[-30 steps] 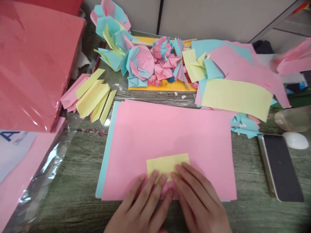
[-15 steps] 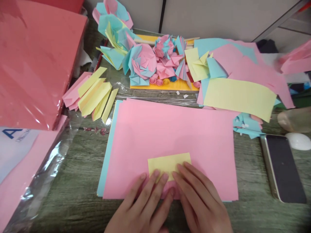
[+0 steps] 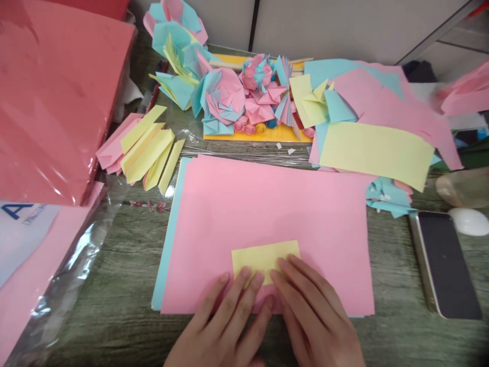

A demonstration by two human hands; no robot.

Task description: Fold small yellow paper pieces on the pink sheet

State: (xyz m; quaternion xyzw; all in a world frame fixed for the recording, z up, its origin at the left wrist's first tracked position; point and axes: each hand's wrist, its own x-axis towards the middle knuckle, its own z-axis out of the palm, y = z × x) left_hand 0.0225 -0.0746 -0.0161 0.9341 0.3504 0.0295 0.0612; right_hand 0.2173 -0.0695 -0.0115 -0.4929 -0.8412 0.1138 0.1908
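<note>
A small folded yellow paper lies on a stack of large pink sheets near the table's front. My left hand and my right hand both lie flat, fingertips pressing on the near edge of the yellow paper. The fingers cover its lower part. A light blue sheet shows along the left edge under the pink stack.
A wrapped ream of red paper fills the left. Folded yellow and pink strips lie beside it. Folded paper flowers and loose pink, blue and yellow sheets crowd the back. A phone and a white oval object sit at right.
</note>
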